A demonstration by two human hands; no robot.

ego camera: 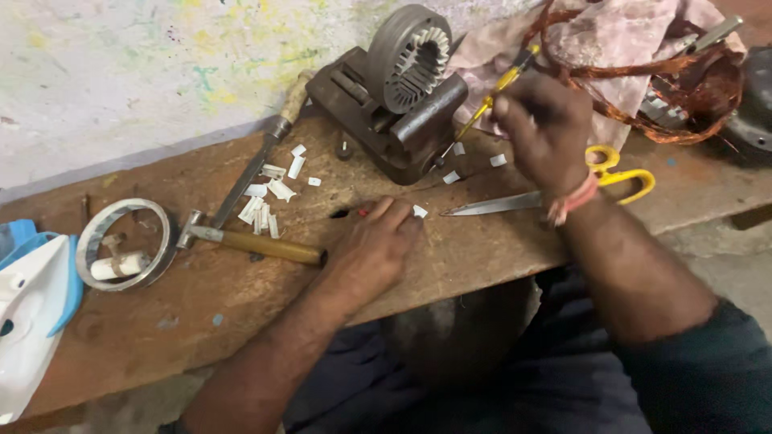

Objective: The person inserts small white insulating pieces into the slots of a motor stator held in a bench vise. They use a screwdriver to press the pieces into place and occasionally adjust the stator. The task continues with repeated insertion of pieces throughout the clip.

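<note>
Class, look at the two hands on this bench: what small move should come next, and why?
Probably the left hand pinches up the white paper slip at its fingertips and carries it toward the slotted metal ring. The right hand holds a yellow screwdriver pointed near that ring, and more slips lie cut on the bench.

The setting is a small motor-repair workshop, indicated by a worn wooden bench (482, 249) carrying a stator core (408, 56) on a metal block (378, 120), coils of copper winding wire (643, 88), a hammer (249, 241), scissors (563, 189) and cut insulation slips (269, 201).
</note>
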